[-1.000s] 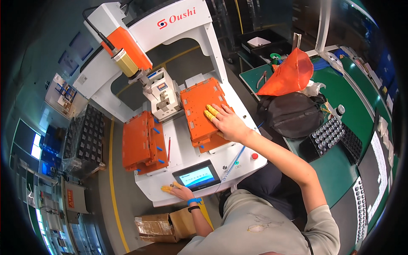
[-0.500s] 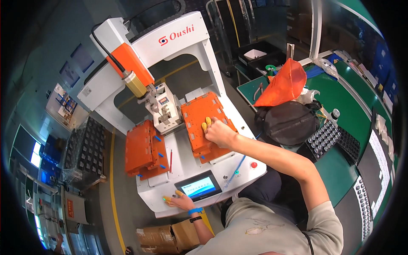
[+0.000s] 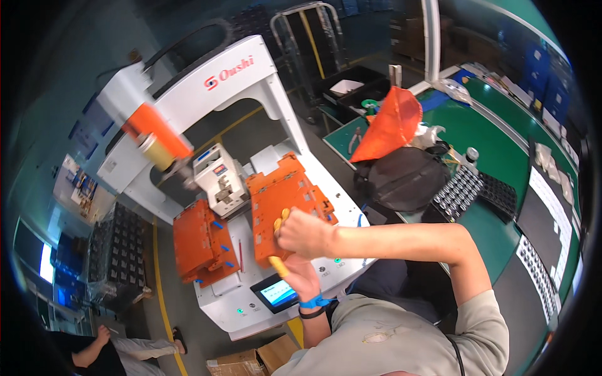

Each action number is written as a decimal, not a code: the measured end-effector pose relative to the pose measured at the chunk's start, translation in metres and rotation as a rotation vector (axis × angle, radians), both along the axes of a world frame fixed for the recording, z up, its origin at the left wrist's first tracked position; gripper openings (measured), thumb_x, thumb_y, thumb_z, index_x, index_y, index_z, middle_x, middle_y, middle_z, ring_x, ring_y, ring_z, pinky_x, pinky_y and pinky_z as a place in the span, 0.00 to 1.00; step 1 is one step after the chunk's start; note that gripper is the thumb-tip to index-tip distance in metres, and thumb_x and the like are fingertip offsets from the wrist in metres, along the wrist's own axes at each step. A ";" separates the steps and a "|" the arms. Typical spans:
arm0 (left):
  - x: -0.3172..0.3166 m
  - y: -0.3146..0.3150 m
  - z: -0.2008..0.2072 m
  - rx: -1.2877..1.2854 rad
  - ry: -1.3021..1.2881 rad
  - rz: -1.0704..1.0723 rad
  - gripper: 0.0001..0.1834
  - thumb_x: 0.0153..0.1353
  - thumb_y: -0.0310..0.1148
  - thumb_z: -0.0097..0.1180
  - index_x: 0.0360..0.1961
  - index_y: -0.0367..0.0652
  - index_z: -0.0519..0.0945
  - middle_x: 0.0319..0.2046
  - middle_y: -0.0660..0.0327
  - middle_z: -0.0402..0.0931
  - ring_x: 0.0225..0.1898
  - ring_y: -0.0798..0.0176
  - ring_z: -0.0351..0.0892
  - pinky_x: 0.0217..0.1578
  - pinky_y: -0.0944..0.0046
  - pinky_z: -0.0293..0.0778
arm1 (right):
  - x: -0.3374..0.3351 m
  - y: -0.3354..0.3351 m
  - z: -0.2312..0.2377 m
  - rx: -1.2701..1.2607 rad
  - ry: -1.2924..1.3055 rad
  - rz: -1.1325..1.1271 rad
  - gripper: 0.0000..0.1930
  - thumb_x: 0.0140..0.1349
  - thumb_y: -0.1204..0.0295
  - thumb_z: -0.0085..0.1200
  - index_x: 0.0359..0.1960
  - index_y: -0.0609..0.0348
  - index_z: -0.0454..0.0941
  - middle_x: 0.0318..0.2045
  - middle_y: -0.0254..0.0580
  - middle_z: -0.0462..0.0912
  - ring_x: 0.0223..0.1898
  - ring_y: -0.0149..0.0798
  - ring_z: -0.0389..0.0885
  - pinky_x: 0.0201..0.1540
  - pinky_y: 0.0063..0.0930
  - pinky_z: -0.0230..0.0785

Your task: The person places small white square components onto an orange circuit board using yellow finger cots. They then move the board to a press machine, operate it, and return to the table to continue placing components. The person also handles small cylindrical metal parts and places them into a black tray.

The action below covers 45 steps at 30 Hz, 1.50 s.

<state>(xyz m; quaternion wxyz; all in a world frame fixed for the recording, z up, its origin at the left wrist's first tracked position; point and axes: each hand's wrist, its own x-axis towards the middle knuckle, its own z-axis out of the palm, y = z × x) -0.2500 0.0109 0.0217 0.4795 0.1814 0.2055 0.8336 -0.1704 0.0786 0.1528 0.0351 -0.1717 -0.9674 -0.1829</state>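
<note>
My right hand (image 3: 302, 234) is over the near part of the right orange fixture (image 3: 282, 183). Its fingers are curled, with yellow finger covers on the tips; whatever they pinch is hidden. Close below it, at the fixture's front edge, is my left hand (image 3: 302, 277), one yellow-covered finger stretched out and the rest partly hidden by my right hand. A second orange fixture (image 3: 194, 235) with blue pegs lies to the left on the white benchtop machine. Between and behind the fixtures stands a white boxy unit (image 3: 218, 178). The orange-and-white machine head (image 3: 157, 131) is blurred by motion.
A touch screen (image 3: 278, 293) and a red pen (image 3: 240, 255) are at the machine's front. The green bench (image 3: 483, 119) on the right bears a black bag (image 3: 407, 178), an orange bag (image 3: 392, 125) and trays of small parts (image 3: 458, 194). Another person (image 3: 94, 351) is at lower left.
My left hand has left the machine's front left corner and come to the right fixture, beside my right hand. My right hand is nearer the fixture's front. Another person has come into view; the view has shifted.
</note>
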 end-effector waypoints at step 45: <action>0.257 -0.049 -0.056 0.139 -0.861 4.503 0.31 0.69 0.50 0.55 0.65 0.42 0.67 0.60 0.55 0.71 0.59 0.56 0.74 0.53 0.52 0.78 | 0.338 -0.271 -0.193 -0.611 2.842 -0.702 0.12 0.67 0.69 0.51 0.47 0.63 0.78 0.40 0.38 0.84 0.41 0.29 0.83 0.48 0.28 0.76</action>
